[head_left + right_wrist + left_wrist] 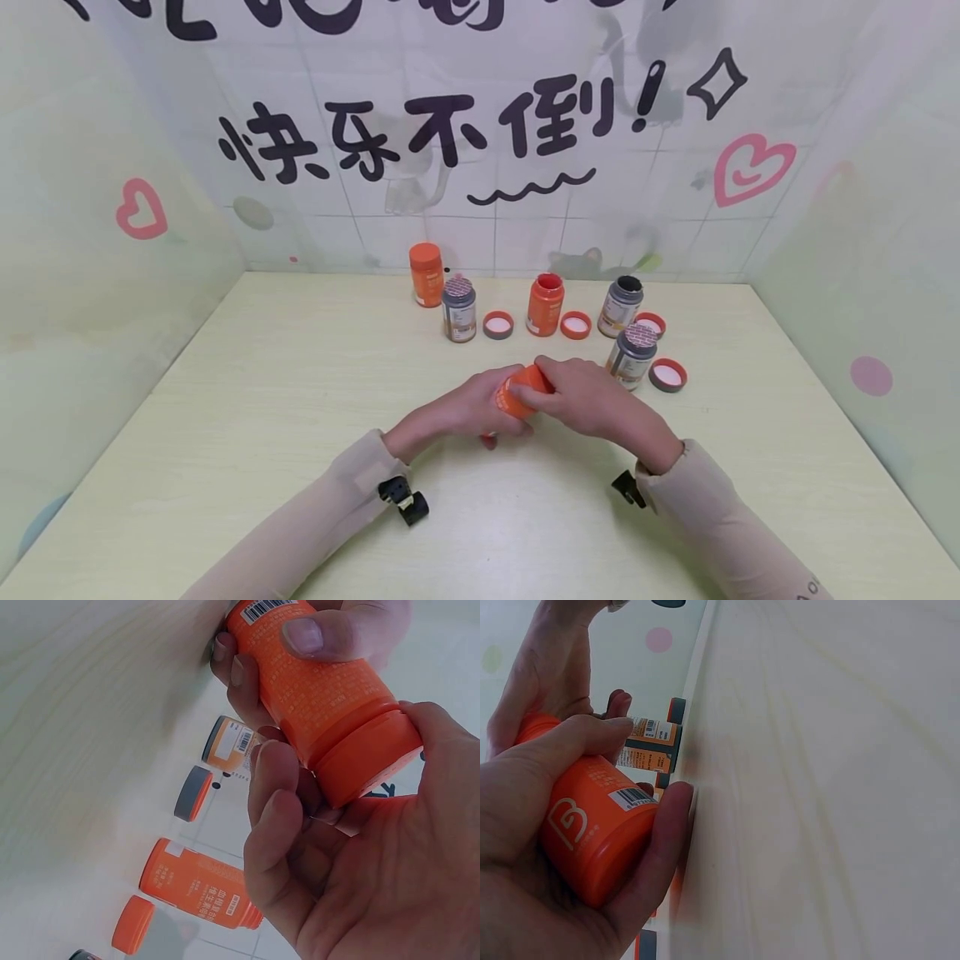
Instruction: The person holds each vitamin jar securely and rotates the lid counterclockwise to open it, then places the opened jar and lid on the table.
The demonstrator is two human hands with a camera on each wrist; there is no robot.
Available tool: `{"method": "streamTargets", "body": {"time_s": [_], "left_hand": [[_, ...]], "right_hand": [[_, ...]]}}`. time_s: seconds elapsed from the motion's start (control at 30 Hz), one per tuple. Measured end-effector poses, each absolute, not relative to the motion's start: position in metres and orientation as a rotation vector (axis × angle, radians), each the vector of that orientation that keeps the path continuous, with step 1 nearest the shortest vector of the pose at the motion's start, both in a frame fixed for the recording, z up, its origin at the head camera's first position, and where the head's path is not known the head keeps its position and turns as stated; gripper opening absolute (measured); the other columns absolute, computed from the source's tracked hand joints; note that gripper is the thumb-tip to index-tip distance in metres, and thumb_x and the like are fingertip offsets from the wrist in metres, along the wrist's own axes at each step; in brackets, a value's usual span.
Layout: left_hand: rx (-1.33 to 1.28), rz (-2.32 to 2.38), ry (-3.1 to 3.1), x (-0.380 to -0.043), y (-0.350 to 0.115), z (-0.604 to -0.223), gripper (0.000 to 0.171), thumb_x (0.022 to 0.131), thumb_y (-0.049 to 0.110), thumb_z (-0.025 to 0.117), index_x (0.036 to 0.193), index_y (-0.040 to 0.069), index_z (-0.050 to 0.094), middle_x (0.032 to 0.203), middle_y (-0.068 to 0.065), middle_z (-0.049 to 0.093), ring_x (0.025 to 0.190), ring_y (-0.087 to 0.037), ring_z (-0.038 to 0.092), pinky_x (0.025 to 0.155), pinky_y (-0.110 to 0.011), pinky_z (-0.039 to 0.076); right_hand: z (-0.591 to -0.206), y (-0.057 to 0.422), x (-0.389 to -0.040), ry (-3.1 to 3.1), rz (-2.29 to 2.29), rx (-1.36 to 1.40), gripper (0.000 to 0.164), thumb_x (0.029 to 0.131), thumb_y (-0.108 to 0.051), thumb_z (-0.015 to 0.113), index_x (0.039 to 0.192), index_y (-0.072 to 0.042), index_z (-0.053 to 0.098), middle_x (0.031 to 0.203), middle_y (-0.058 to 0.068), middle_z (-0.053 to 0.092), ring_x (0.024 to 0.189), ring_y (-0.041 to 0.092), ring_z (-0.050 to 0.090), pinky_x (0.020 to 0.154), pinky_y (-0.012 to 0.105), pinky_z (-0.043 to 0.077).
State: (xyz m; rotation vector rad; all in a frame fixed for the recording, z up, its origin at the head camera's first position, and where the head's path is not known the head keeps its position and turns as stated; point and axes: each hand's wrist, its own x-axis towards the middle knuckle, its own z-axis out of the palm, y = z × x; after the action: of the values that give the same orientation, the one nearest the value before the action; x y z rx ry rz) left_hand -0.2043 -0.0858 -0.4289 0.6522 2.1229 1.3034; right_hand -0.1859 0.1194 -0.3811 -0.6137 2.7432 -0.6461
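Note:
Over the middle of the table, both hands meet on an orange bottle. My left hand grips its body, thumb across the side and fingers wrapped around, as the left wrist view shows. The fingers and thumb of my right hand hold the orange screw cap, which sits on the bottle's neck. The bottle is tilted, with its cap end toward the right hand. Just behind the right hand stands a grey bottle with a patterned seal over its mouth.
Farther back stand a capped orange bottle, a sealed grey bottle, an uncapped orange bottle and an uncapped grey bottle. Several lids lie beside them, including an orange lid and a grey-rimmed lid. A printed sheet hangs behind.

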Motion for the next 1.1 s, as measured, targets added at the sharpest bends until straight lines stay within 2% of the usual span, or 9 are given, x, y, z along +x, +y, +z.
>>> {"method": "streamTargets", "body": {"time_s": [0.3,0.63,0.87,1.0,1.1], "left_hand": [[0.647,1.299,2.129,-0.2035,-0.0856,-0.4277,0.058,0.087,0.019,0.082,0.136,0.028,0.054,0.119,-0.002,0.063,0.094,-0.024,0.065,0.056,-0.033,0.06],[0.674,1.304,2.131,-0.2043,-0.0864,-0.4289,0.056,0.087,0.02,0.082,0.135,0.027,0.054,0.119,-0.002,0.063,0.091,-0.024,0.066,0.056,-0.033,0.06],[0.674,1.304,2.128,-0.2044,-0.0865,-0.4292,0.053,0.088,0.02,0.081,0.133,0.032,0.055,0.118,0.001,0.064,0.091,-0.024,0.067,0.057,-0.034,0.061],[0.682,1.302,2.127,-0.2044,-0.0863,-0.4287,0.052,0.088,0.02,0.081,0.133,0.029,0.055,0.117,0.0,0.063,0.084,-0.023,0.067,0.055,-0.033,0.06],[0.69,1.299,2.126,-0.2039,-0.0862,-0.4286,0.052,0.088,0.019,0.081,0.133,0.027,0.055,0.114,-0.002,0.063,0.077,-0.023,0.065,0.054,-0.032,0.059]], "right_hand": [[-0.3809,0.121,-0.1863,2.705,-0.676,-0.616,0.038,0.1,-0.056,0.054,0.099,-0.017,0.056,0.072,0.002,0.056,0.064,0.017,0.055,0.058,0.03,0.04],[-0.3827,0.1232,-0.188,2.625,-0.72,-0.574,0.045,0.099,-0.061,0.056,0.115,-0.019,0.054,0.081,0.002,0.062,0.068,0.017,0.062,0.061,0.031,0.049],[-0.3809,0.1235,-0.1877,2.582,-0.748,-0.534,0.04,0.098,-0.058,0.058,0.115,-0.022,0.054,0.084,0.004,0.063,0.066,0.019,0.064,0.062,0.033,0.051],[-0.3791,0.1238,-0.1873,2.57,-0.747,-0.531,0.039,0.097,-0.058,0.06,0.115,-0.024,0.054,0.083,0.003,0.063,0.066,0.02,0.064,0.061,0.033,0.051],[-0.378,0.1245,-0.1873,2.623,-0.679,-0.593,0.038,0.097,-0.058,0.06,0.111,-0.024,0.054,0.077,0.002,0.059,0.064,0.018,0.06,0.058,0.03,0.046]]}}
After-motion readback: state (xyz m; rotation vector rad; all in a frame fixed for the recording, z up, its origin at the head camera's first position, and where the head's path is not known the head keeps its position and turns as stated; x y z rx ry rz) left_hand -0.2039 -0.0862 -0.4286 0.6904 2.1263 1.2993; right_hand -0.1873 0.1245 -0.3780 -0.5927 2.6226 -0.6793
